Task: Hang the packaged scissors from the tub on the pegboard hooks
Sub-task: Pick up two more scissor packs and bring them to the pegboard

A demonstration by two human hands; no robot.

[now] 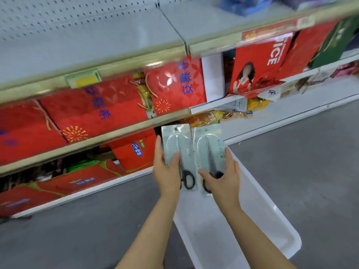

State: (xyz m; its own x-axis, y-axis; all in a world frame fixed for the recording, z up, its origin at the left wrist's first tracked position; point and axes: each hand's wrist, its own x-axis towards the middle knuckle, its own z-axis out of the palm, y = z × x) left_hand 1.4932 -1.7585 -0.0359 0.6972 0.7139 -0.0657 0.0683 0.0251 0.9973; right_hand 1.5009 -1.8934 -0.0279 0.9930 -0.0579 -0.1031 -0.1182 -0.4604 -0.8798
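Holding scissors packs, left hand (pixel 167 171) and right hand (pixel 223 177) face red-box shelves (pixel 93 113).

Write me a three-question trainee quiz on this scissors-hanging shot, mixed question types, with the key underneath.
1. True or false: the left hand and the right hand each hold one scissors pack.
2. Multiple choice: what colour are the scissor handles in the left pack and the right pack? A) red B) black C) yellow
3. Short answer: where is the white tub relative to the hands?

Key
1. True; each hand grips its own pack, side by side.
2. B.
3. On the grey floor, directly below the hands; the visible part of its inside looks empty.
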